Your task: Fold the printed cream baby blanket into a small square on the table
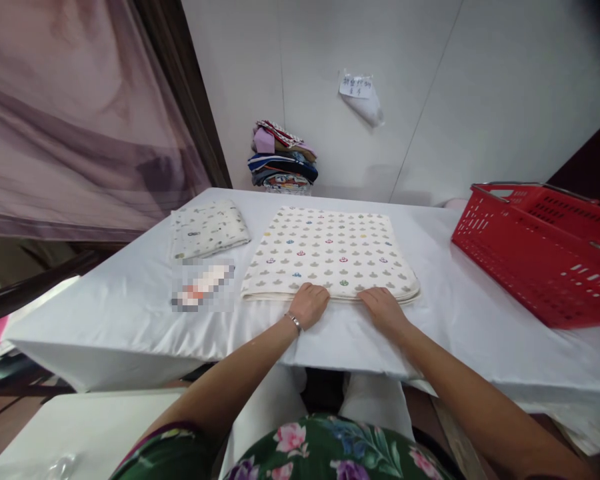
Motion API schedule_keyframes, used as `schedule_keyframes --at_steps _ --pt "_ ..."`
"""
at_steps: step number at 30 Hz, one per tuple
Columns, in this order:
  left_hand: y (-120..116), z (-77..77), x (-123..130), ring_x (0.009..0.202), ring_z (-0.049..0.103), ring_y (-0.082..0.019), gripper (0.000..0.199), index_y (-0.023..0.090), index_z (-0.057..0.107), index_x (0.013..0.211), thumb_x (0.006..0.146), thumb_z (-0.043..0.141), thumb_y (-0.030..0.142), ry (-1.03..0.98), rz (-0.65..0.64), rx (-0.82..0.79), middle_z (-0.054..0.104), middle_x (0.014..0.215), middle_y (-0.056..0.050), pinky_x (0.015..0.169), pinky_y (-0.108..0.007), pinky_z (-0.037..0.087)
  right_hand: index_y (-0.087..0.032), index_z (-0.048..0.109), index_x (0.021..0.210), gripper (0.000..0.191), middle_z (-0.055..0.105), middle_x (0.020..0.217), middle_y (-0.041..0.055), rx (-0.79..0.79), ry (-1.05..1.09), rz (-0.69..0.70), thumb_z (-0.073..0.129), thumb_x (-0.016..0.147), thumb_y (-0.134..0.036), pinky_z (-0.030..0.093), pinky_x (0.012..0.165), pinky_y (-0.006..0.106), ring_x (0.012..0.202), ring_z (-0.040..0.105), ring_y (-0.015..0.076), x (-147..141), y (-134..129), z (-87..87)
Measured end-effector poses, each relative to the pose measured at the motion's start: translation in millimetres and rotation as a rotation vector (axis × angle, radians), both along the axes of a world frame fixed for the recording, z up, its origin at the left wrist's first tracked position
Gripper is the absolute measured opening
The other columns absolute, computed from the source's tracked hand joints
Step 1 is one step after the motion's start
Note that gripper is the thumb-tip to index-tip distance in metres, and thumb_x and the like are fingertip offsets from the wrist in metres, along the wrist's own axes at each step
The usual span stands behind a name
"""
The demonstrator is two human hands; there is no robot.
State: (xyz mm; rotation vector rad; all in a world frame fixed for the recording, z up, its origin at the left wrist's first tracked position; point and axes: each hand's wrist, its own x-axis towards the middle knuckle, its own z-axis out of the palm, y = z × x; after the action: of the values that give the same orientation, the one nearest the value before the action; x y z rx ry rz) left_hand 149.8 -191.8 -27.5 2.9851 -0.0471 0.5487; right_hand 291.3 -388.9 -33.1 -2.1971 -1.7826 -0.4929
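While 2 hands (309, 307) (384, 312) touch its near edge | folded cloth (330, 250) ahead

The light is soft and quite bright. Left of the patterned cloth (330, 250), coarse pixel blocks hide one object (203, 287). Beyond the cloth, the wall (415, 53) carries faint shadows. Right of the cloth, the red basket (525, 257) appears stretched.

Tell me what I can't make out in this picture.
All in the head view:
Larger folded cloth: underside hidden by its upper layers.
Small object left of it: blurred into blocks.
Red basket: right end cut off by the picture's edge; floor hidden by its walls.
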Motion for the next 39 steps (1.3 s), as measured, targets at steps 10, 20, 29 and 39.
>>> schedule_keyframes --at_steps 10,20,29,39 --pt "1 -9.6 8 0.080 0.053 -0.018 0.022 0.018 0.054 0.090 0.082 0.037 0.006 0.078 0.057 0.080 0.060 0.083 -0.005 0.075 -0.033 0.037 -0.017 0.061 0.091 0.023 0.063 0.088 0.0085 -0.040 -0.020 -0.008 0.039 0.086 -0.011 0.039 0.070 0.030 0.081 0.054 0.0192 8 1 -3.2" --pt "-4 -7.8 6 0.102 0.047 -0.021 0.020 0.019 0.059 0.089 0.085 0.041 0.013 0.058 -0.014 0.115 0.051 0.121 -0.005 0.080 -0.035 0.038 -0.020 0.063 0.098 0.028 0.061 0.097 0.0084 -0.068 0.006 0.037 0.043 0.081 -0.008 0.040 0.074 0.031 0.086 0.052 0.0194 6 3 1.1" --pt "-19 -2.5 23 0.112 0.041 -0.022 0.024 0.018 0.063 0.079 0.087 0.040 0.022 0.065 -0.067 0.150 0.046 0.129 -0.003 0.085 -0.036 0.035 -0.017 0.061 0.098 0.028 0.061 0.094 0.0086 -0.017 0.010 0.038 0.042 0.081 -0.006 0.042 0.075 0.031 0.087 0.052 0.0192 8 4 0.3" --pt "-25 -3.8 21 0.114 0.040 -0.018 0.020 0.016 0.058 0.081 0.086 0.039 0.015 -0.069 -0.111 -0.042 0.053 0.116 -0.005 0.092 -0.034 0.034 -0.017 0.060 0.100 0.025 0.061 0.095 0.0091 0.013 -0.007 0.067 0.041 0.085 -0.010 0.042 0.075 0.031 0.086 0.052 0.0185 4 2 1.0"
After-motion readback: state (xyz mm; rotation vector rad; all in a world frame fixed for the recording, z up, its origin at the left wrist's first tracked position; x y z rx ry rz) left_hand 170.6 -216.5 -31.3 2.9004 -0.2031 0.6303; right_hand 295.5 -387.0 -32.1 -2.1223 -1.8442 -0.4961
